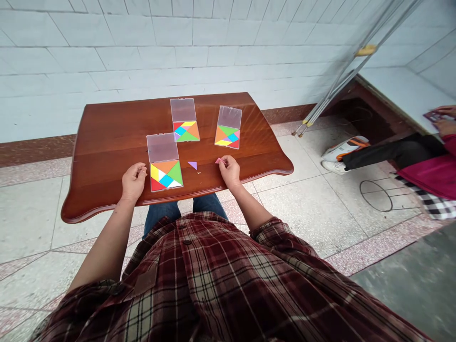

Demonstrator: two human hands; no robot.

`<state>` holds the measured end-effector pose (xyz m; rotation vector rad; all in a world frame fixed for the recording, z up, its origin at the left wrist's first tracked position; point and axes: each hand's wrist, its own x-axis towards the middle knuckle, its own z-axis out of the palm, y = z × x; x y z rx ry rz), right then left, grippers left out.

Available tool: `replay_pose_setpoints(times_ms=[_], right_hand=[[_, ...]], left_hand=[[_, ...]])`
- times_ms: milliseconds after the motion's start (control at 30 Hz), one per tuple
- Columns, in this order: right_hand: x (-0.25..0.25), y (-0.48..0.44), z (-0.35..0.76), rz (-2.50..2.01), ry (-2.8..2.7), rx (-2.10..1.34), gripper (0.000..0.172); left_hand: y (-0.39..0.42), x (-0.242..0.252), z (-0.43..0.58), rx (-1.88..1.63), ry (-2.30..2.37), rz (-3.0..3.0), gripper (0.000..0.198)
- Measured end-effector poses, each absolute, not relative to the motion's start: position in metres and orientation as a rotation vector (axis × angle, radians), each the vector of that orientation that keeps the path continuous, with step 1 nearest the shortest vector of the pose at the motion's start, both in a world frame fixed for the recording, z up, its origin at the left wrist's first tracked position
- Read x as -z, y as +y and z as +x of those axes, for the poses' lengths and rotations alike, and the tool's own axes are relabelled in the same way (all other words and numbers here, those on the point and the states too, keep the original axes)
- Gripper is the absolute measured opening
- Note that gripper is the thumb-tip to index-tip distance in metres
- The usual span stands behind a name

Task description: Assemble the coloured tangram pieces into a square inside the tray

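While the left hand [133, 181] lies clenched beside the tangram tray [166, 175], the right hand [230, 171] pinches a pink triangle [218, 161].

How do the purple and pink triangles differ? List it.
Colour: the purple triangle is purple, the pink triangle pink. Contact: the purple triangle lies free on the table; the pink triangle is pinched by the right hand. Place: the purple triangle lies left of the pink triangle. Both are small loose pieces outside the cases.

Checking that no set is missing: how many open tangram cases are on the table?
3. Near case beside the left hand, middle case farther back, right case beyond the right hand, which pinches a pink piece.
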<state>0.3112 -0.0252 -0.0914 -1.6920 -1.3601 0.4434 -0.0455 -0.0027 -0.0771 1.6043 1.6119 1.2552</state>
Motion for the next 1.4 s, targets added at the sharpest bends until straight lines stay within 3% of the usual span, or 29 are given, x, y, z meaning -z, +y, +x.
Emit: replay_pose_setpoints(times_ms=[867,1400], right_hand=[[0.076,-0.029,0.306,-1.682,-1.284,-0.554,0.005],[0.070,-0.022,0.296,-1.554,-1.027,-0.826,0.014]], left_hand=[[0.002,0.082,-0.047,-1.241,1.613,1.630,0.029],[0.000,0.087,-0.043,-1.209,1.623,1.752,0.026]])
